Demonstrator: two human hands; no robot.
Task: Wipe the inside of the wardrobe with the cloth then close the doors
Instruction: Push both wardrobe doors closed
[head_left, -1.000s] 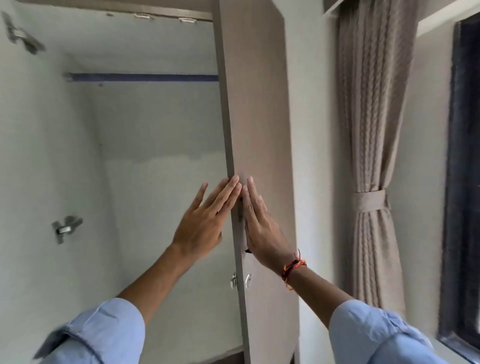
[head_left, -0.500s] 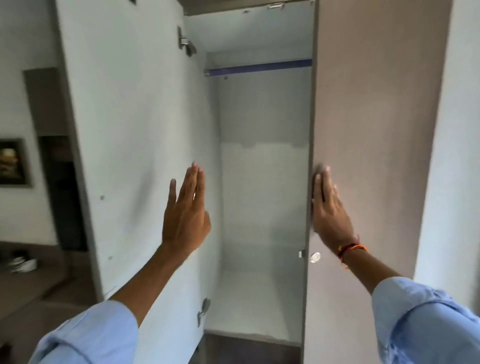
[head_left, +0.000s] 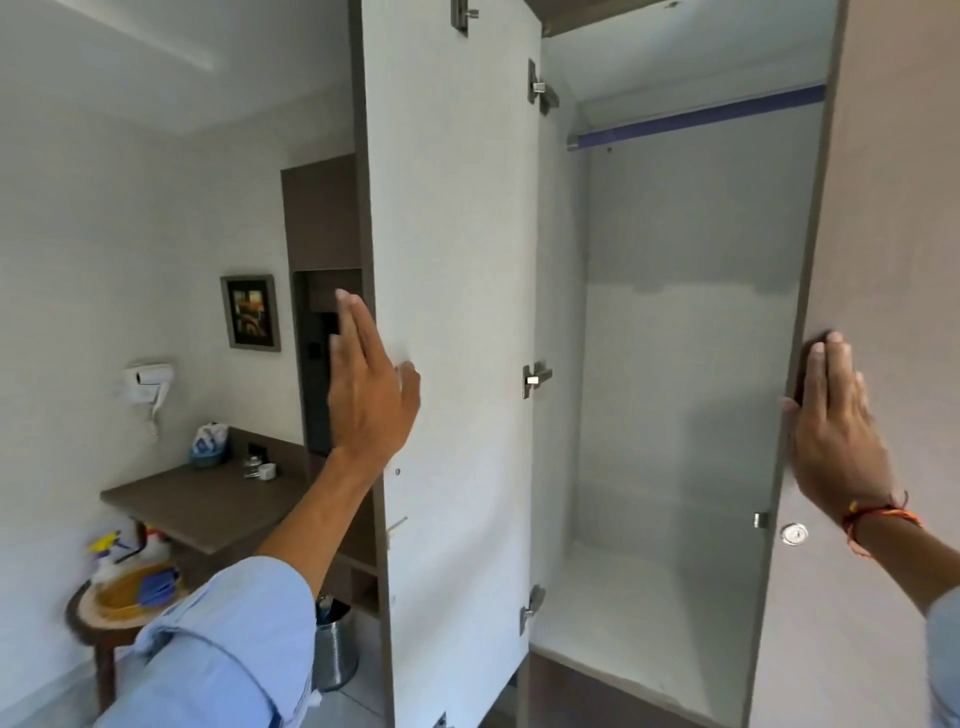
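Note:
The wardrobe stands in front of me with a white, bare interior and a blue hanging rail near the top. Its left door is swung wide, white inner face toward me. My left hand is flat and empty at that door's free edge, thumb against the white face. The right door is nearly shut, brown outer face showing, with a round lock. My right hand lies flat on it near its free edge. No cloth is in either hand.
A dark wooden desk with small items runs along the left wall, under a wall hairdryer and a framed picture. A round stool carries spray bottles and blue cloths. A metal bin stands beside the left door.
My view has swung left, bringing the room's left side into sight. My left hand has left the right door and gone across to the left door's free edge. My right hand stays flat on the right door.

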